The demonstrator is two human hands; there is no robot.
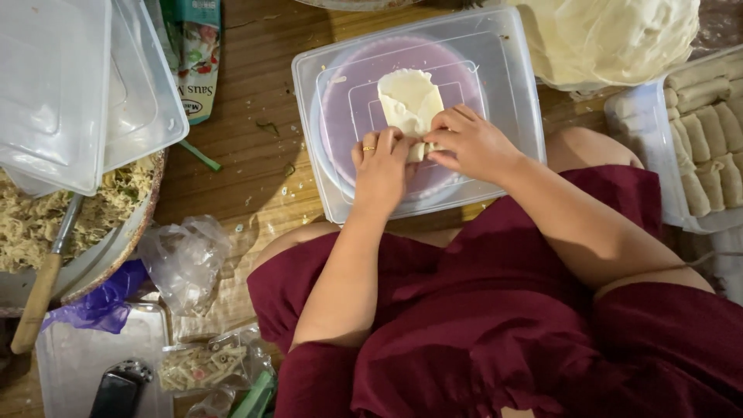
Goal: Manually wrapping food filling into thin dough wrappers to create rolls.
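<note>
Looking straight down here: both hands are working 1 pale wrapper sheet that lies on a clear plastic lid set over a purple round plate, all on the wooden floor in front of the person's knees. The sheet's long axis runs away from the body, near edge under the fingers, far rounded edge pointing up toward the top of the frame, tilted slightly left. The left hand and right hand sit side by side at the near end, fingertips pinching and pressing the rolled-up lower edge between them, so both are closed on the sheet; most of it stretches out flat beyond the fingers. There's a ring on the left hand. Off to the right, a white tray holds rows of finished rolls, and a stack of more wrappers sits at the top right. On the left, a big bowl of shredded filling with a wooden-handled utensil in it, partly under 2 clear containers. Crumpled plastic bags lie near the left knee.
</note>
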